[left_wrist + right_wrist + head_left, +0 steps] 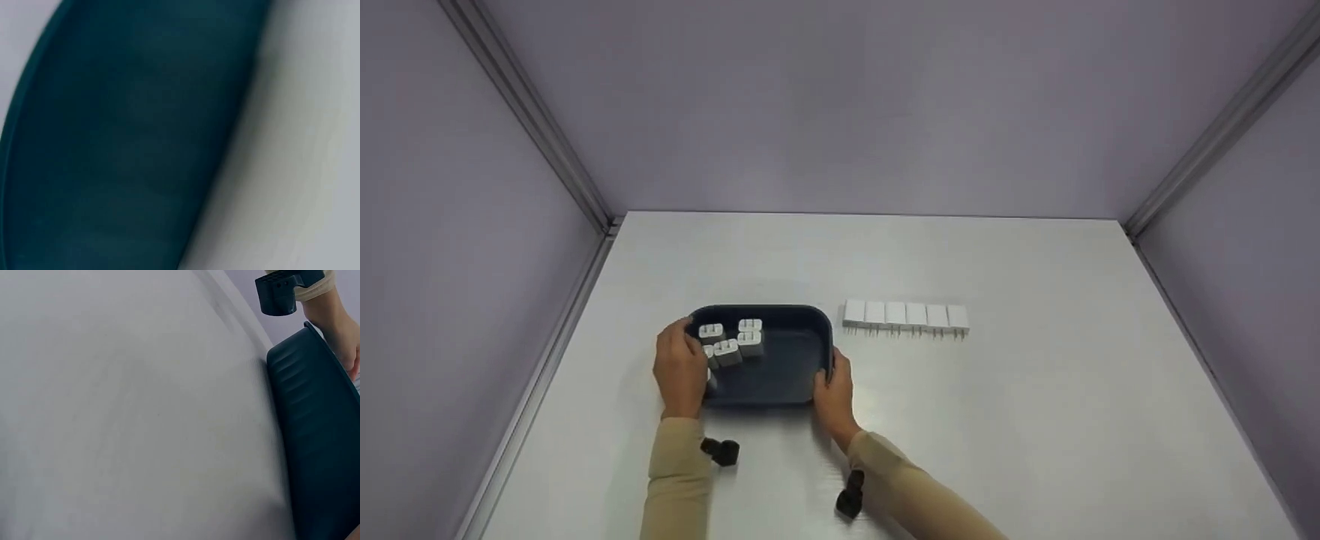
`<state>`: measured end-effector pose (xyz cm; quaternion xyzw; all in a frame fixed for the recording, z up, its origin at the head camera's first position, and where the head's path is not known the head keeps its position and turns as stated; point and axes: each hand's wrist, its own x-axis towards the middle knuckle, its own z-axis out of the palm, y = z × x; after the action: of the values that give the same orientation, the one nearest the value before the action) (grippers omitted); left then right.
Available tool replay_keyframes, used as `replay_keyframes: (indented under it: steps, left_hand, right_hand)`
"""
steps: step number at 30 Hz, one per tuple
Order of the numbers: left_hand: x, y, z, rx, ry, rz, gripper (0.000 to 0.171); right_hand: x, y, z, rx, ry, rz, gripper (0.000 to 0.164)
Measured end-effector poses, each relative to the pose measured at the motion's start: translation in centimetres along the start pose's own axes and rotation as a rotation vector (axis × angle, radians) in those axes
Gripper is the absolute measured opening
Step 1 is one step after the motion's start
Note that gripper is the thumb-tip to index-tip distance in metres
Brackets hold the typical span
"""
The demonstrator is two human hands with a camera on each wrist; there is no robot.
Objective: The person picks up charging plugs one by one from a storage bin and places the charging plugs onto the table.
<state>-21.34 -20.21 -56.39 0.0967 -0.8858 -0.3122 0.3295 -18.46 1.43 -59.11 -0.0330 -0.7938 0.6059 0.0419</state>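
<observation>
A dark blue rectangular tray [787, 371] is held between both hands over the white table. My left hand [680, 371] grips its left end, with the fingers over the rim. At the right end my right hand [835, 396] grips the rim, its thumb on the inner side. Several small white blocks [727, 351] with slotted tops stand in the tray's left part, some partly hidden by the left hand. The tray wall [124, 140] fills much of the left wrist view. In the right wrist view the tray's outer side [315, 439] shows, with the left hand [340, 334] beyond it.
To the right of the tray, several white plug-like blocks [906, 313] lie side by side in a row, thin metal prongs facing me. The white table [1035, 420] is bordered by grey walls [847, 112] at the back and sides. Black wrist cameras [724, 451] hang below the sleeves.
</observation>
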Motion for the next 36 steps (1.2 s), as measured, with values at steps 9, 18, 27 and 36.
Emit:
replay_keyframes:
  steps: [9,18,27,36]
  left_hand:
    - [0.3,2.9,0.2,0.116,-0.269,0.016,0.035]
    - [1.8,3.8,0.9,0.202,-0.776,-0.257,0.063]
    - [3.1,4.3,1.1,0.187,-0.958,-0.282,0.064]
    - [2.5,4.5,1.9,0.199,-0.971,-0.194,0.052]
  right_hand:
    - [0.1,-0.4,-0.2,0.011,-0.027,0.013,0.047]
    - [-0.1,-0.4,-0.1,0.006,-0.041,0.012,0.047]
    - [0.0,-0.3,0.0,0.002,-0.021,-0.003,0.046]
    - [0.0,-0.3,0.0,-0.021,-0.008,-0.02,0.046]
